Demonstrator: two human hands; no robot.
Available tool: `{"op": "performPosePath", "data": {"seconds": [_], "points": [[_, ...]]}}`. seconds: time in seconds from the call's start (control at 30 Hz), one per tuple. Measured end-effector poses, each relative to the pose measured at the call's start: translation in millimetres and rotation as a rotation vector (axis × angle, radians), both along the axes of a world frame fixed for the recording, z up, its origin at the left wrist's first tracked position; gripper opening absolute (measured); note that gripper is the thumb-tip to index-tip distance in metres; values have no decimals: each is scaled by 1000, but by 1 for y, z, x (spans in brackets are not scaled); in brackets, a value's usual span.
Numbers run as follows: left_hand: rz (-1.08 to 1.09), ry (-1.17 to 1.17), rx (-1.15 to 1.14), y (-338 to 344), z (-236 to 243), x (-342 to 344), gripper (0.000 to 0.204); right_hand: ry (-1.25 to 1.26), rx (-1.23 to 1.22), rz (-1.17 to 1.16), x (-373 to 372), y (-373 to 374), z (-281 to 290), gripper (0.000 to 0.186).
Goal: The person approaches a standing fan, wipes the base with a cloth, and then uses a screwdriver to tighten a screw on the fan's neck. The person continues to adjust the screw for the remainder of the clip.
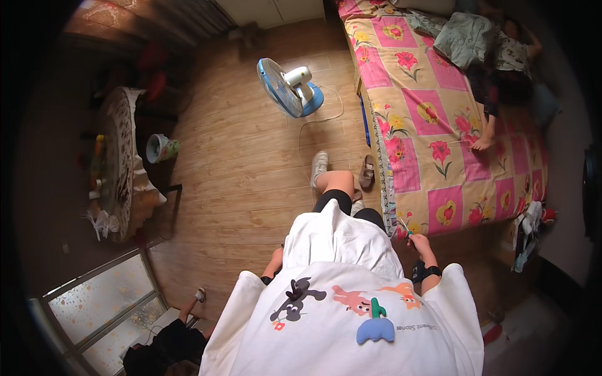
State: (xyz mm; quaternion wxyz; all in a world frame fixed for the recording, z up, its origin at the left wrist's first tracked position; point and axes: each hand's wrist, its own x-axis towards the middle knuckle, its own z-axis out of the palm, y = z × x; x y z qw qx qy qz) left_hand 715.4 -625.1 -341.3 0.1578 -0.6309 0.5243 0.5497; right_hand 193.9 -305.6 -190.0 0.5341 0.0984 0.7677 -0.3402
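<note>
My right hand (419,243) is closed on a small tool with a green handle and a thin metal tip (404,226); its exact kind is too small to make out. The hand is beside the near left corner of the bed, and the tip points toward the flowered bedspread (439,172). At my left side, my left hand (276,257) hangs partly behind my white shirt (338,247). Its fingers are hidden, so whether it holds anything does not show. Dark bands circle both wrists.
A blue and white fan (291,88) stands on the wooden floor ahead, its cord trailing. Brown sandals (367,172) lie beside the bed. One person (511,56) lies on the bed; another (166,344) is at lower left. A cloth-covered table (122,163) and bin (162,148) stand left.
</note>
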Motion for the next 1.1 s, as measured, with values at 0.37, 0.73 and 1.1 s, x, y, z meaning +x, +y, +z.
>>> {"op": "performPosePath", "data": {"seconds": [0.37, 0.73, 1.1], "points": [[-351, -234, 101, -256, 61, -9, 63, 27, 134, -228, 40, -181, 26, 23], [306, -94, 9, -463, 132, -28, 49, 108, -117, -72, 44, -389, 80, 16], [351, -96, 102, -480, 148, -82, 38, 82, -97, -32, 27, -409, 48, 17]]}}
